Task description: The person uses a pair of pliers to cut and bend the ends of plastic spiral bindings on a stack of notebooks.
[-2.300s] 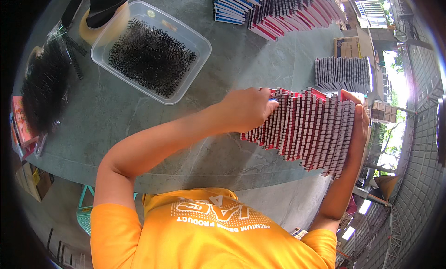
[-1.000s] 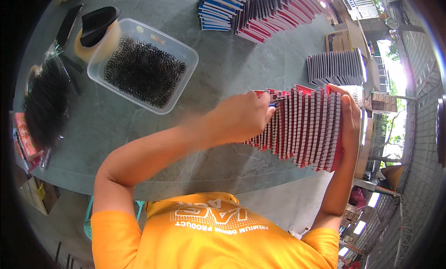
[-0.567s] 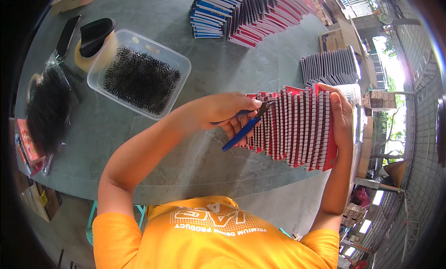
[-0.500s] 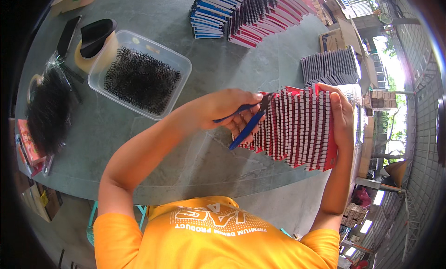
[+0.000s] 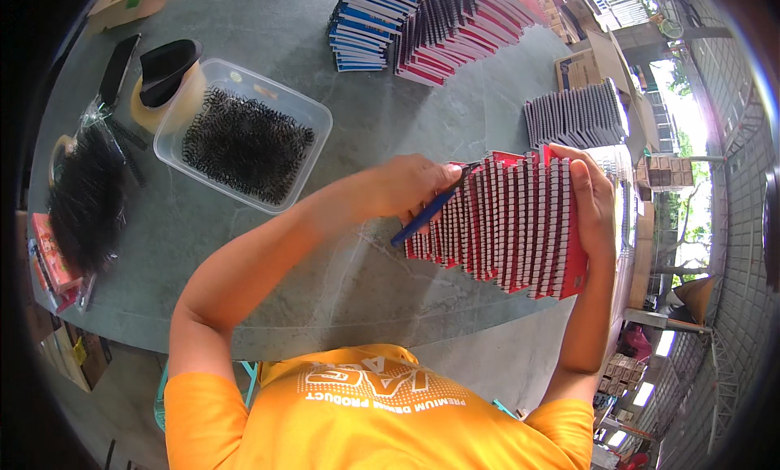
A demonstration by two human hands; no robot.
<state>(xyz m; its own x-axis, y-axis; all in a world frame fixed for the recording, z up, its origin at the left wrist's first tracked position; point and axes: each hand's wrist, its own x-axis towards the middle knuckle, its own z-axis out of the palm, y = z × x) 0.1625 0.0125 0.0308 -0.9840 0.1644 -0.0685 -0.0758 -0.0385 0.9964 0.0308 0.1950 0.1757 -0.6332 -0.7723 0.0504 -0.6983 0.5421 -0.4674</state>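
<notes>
A fanned row of red wire-bound notebooks stands at the table's near right side, with the bindings facing up toward me. My left hand is closed around blue-handled pliers. Their dark jaws reach the bindings at the upper left corner of the row; what exactly they grip is too small to make out. Against the right end of the row presses my right hand, fingers curled over the top corner of the last red cover, holding the notebooks together.
Black wire coils fill a clear plastic tub at left, beside a tape roll and a bag of black bristly pieces. Blue notebooks, more red ones and grey ones stand farther back. A cardboard box sits behind.
The plier handles have come together as my left hand closed, and the lower handle has swung up and left. My right hand stays on the notebooks.
</notes>
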